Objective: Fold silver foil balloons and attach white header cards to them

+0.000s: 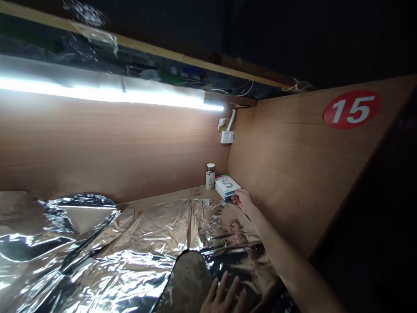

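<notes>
The left hand (224,296) is spread, fingers apart; the right hand (241,200) is half curled, and whether it grips anything I cannot tell. On the desk (196,192), wrinkled foil (156,237) spreads wide, beneath the left hand. Books (226,185) lie stacked in the far corner, at the right hand's fingertips. A bottle (210,178) stands upright just left of them.

One left hand (224,296) and one right hand (242,200), two hands in all; one stack of books (226,185), its volumes more than one but too small to number exactly; one bottle (210,179) with one lid (210,166); one wall socket (227,137); one white pipe (231,120); one tube light (137,94); one red oval sign (352,119) bearing two digits (339,110); one back wall (130,143) and one side wall (286,161). The sheets of foil (146,248) run together in folds, so their number cannot be told.
</notes>
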Demonstrator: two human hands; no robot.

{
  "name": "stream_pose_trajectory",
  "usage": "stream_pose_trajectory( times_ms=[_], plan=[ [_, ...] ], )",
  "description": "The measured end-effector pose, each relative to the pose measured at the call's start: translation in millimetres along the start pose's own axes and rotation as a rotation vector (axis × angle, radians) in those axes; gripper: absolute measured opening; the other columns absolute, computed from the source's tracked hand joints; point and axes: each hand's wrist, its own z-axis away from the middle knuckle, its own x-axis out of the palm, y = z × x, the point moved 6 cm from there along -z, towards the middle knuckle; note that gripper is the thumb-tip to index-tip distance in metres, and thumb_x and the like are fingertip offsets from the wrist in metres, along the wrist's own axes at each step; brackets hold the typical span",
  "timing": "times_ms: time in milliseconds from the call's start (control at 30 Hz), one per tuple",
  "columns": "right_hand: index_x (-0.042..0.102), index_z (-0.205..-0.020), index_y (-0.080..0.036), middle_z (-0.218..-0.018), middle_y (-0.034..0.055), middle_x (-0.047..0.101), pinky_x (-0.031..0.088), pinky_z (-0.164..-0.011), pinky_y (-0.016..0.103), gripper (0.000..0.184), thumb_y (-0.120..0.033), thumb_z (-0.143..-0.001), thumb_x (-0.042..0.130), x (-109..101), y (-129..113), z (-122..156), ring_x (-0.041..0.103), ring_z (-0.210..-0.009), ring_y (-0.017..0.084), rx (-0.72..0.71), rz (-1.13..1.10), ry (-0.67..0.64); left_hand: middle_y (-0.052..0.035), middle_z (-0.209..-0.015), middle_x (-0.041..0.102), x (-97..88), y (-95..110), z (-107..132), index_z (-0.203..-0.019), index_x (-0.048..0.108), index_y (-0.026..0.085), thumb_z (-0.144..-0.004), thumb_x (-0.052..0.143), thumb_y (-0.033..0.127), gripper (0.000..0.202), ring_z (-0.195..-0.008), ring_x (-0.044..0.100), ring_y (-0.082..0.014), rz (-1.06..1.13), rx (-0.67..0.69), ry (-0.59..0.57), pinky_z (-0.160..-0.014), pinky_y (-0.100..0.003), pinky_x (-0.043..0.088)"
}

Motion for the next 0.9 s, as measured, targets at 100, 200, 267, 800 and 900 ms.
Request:
stream_pose_trajectory(
  times_ms=[100,200,267,800,900],
  plan=[
    [0.070,-0.099,-0.014,-0.083,0.0025,0.071,0.055,-0.064,0.027,0.032,-0.043,-0.090,0.078,-50.7,4.6,40.0,0.066,-0.067,0.014,-0.059,0.062,-0.107,-0.0094,-0.160,0.048,-2.7,-12.0,-22.6,-0.152,0.052,0.033,-0.098,0.059,0.044,0.055,-0.146,0.044,-0.0409,-0.114,-0.079,0.007,-0.116,-0.059,0.037],
    [0.071,-0.095,-0.017,-0.076,0.0006,0.070,0.052,-0.064,0.025,0.046,-0.054,-0.075,0.087,-122.2,16.6,95.9,0.063,-0.064,0.014,-0.112,0.102,-0.088,-0.0099,-0.140,0.067,-25.4,-13.5,-29.1,-0.125,0.071,0.028,-0.102,0.054,0.030,0.029,-0.135,0.053,-0.0352,-0.120,-0.110,0.026,-0.110,-0.051,0.038],
    [0.072,-0.094,-0.018,-0.077,0.0021,0.071,0.052,-0.065,0.026,0.047,-0.061,-0.077,0.083,-165.3,29.9,136.5,0.064,-0.068,0.016,-0.168,0.204,-0.042,-0.0093,-0.110,0.076,-39.0,-13.5,-33.3,-0.096,0.073,0.023,-0.102,0.053,0.027,0.022,-0.112,0.064,-0.0297,-0.076,-0.125,0.029,-0.098,-0.043,0.042],
    [0.072,-0.118,-0.023,-0.108,0.0093,0.071,0.050,-0.084,0.035,0.031,-0.044,-0.099,0.059,-186.2,4.7,203.8,0.064,-0.094,0.025,-0.691,0.707,-0.211,-0.0049,-0.081,0.072,-65.2,20.6,-49.8,-0.082,0.073,0.020,-0.102,0.047,0.036,0.036,-0.071,0.059,-0.0171,0.242,-0.193,-0.168,-0.069,-0.027,0.042],
    [0.068,-0.074,-0.020,-0.069,0.0015,0.062,0.044,-0.070,0.030,0.046,-0.050,-0.104,0.051,-167.3,-11.1,183.5,0.056,-0.068,0.018,-0.627,0.740,-0.397,-0.0098,-0.131,0.069,-89.6,52.0,-44.3,-0.132,0.067,0.026,-0.091,0.067,0.045,0.045,-0.113,0.062,-0.0272,0.262,-0.085,-0.053,-0.099,-0.036,0.047]
  ],
)
